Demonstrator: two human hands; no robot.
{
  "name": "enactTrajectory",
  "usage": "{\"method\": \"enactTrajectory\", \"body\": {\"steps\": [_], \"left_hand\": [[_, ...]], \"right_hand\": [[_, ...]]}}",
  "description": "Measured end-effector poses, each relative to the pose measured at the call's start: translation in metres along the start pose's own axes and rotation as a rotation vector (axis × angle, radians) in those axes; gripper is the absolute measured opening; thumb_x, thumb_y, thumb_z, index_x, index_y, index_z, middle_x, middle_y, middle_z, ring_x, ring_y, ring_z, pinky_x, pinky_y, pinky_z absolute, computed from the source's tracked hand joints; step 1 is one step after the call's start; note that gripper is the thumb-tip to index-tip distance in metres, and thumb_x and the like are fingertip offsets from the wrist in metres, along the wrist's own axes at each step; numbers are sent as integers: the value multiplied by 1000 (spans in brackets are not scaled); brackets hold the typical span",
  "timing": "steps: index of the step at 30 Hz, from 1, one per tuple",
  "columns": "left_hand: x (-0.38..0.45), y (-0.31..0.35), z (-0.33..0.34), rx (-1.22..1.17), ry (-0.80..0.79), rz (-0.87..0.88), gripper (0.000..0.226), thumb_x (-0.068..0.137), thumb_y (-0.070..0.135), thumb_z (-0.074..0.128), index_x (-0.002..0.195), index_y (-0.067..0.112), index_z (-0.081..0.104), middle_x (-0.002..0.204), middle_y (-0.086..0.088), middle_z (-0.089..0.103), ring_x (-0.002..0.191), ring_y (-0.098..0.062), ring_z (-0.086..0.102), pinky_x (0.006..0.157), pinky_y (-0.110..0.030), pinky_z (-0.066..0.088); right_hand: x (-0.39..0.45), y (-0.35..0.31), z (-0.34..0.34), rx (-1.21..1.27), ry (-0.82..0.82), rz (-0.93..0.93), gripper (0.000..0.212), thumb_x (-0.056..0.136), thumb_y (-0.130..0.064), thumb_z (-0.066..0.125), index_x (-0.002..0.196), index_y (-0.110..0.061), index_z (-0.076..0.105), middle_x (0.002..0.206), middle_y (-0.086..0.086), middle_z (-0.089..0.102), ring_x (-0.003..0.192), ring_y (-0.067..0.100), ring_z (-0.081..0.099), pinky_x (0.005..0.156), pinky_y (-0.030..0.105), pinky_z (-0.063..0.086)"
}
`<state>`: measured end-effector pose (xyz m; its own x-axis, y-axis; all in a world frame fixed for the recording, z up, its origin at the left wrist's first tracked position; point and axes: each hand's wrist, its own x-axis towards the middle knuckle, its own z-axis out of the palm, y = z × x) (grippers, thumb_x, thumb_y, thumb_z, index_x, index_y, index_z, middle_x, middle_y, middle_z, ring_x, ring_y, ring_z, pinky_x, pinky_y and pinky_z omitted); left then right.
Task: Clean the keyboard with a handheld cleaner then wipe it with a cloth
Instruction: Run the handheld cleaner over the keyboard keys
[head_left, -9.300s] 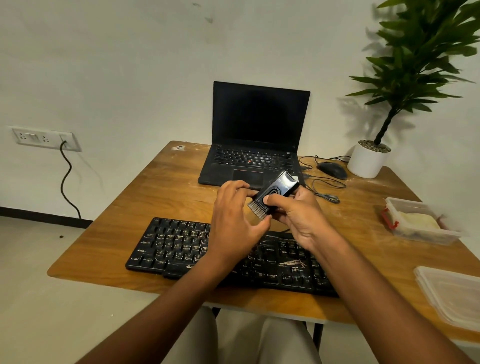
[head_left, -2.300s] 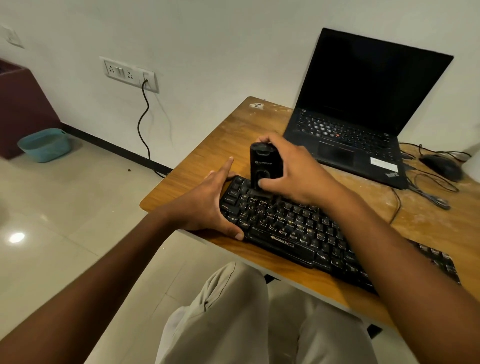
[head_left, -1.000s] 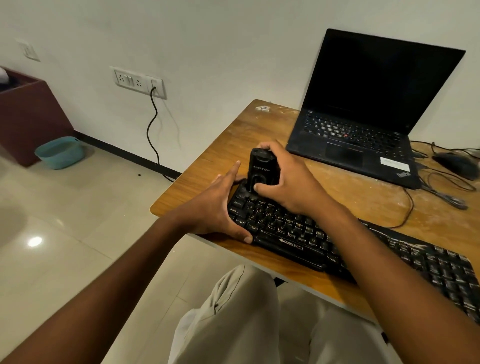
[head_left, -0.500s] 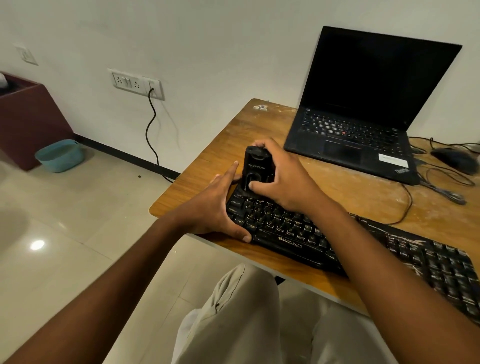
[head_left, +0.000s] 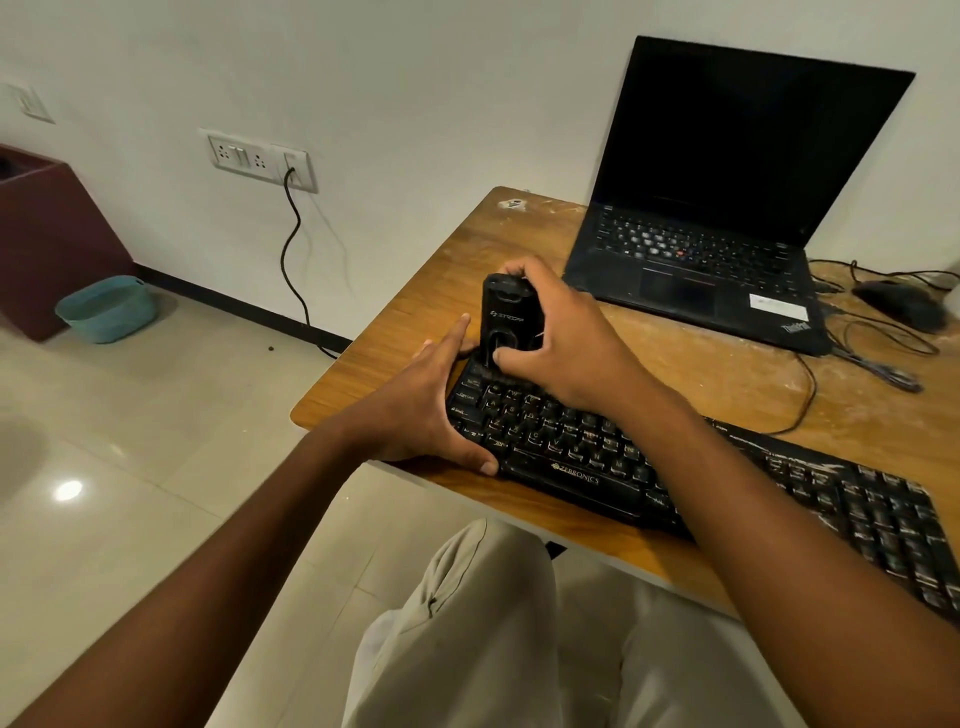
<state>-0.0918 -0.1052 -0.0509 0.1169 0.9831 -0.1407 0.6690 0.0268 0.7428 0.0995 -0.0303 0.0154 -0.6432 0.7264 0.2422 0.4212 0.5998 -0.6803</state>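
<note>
Gripping the handheld cleaner upright, the right hand curls fingers and thumb round its body, brush end on the top-left keys of the keyboard. The left hand clasps the keyboard's left end, thumb on the front edge. Cleaner judged light, rigid, best held mid-body. Wooden table scuffed; laptop, mouse, wall socket beyond.
</note>
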Motion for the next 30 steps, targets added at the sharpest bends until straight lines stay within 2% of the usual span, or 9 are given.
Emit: {"method": "enactTrajectory", "body": {"steps": [4,7,12,15,17,19,24,26,30], "left_hand": [[0,2,0,14,-15,-6,162,36,71,93,153,52,-17,170,3,7,157,-28,5,123,-58,23],[-1,3,0,24,-20,-10,161,40,65,94,154,49,-19,171,0,3,157,-26,-3,125,-57,17],[1,1,2,-2,-19,-17,161,42,62,96,153,51,-20,171,3,1,157,-25,-6,125,-57,15],[3,-2,-1,-31,-32,11,162,39,62,99,155,53,-14,168,5,15,156,-28,13,121,-57,28],[3,-6,-9,-44,-80,43,158,42,56,101,157,49,-7,161,5,31,146,-23,36,115,-51,41],[3,-9,-17,-42,-140,54,154,47,46,102,159,46,-4,155,5,38,136,-19,47,110,-44,48],[4,-10,-19,-66,-143,70,146,53,33,102,160,40,3,148,13,45,130,-10,52,108,-33,49],[5,-11,-19,-64,-141,75,146,52,34,102,161,37,3,149,14,45,131,-10,52,109,-35,48],[5,-13,-21,-41,-160,31,157,54,36,101,159,41,-17,160,7,32,137,-14,44,116,-33,40]], "right_hand": [[-13,10,-6,-65,-40,29,64,82,-12,81,127,-36,42,102,-10,61,83,9,65,60,27,59],[-25,16,-28,-144,-101,108,67,83,-14,81,129,-40,40,107,-7,57,84,10,64,57,29,61],[-15,4,-24,-35,-17,77,68,82,-11,81,130,-36,42,103,-8,61,73,6,64,48,18,51],[-4,-2,2,76,32,12,66,81,-9,80,130,-33,44,102,-6,63,75,5,66,52,20,54],[0,-1,14,103,57,-16,64,80,-10,79,130,-31,44,104,-3,63,83,9,66,61,25,58],[2,1,18,119,79,-25,64,80,-10,79,132,-28,44,106,-2,63,86,10,65,64,22,58],[2,3,26,95,30,-36,64,81,-11,78,131,-30,44,103,-4,63,80,8,65,60,21,55],[-2,4,23,31,-11,-40,65,81,-12,79,133,-31,43,100,-5,64,76,6,65,58,20,54],[-16,5,-4,-81,-128,19,65,82,-14,81,130,-36,43,101,-9,62,79,11,67,59,31,61]]}}
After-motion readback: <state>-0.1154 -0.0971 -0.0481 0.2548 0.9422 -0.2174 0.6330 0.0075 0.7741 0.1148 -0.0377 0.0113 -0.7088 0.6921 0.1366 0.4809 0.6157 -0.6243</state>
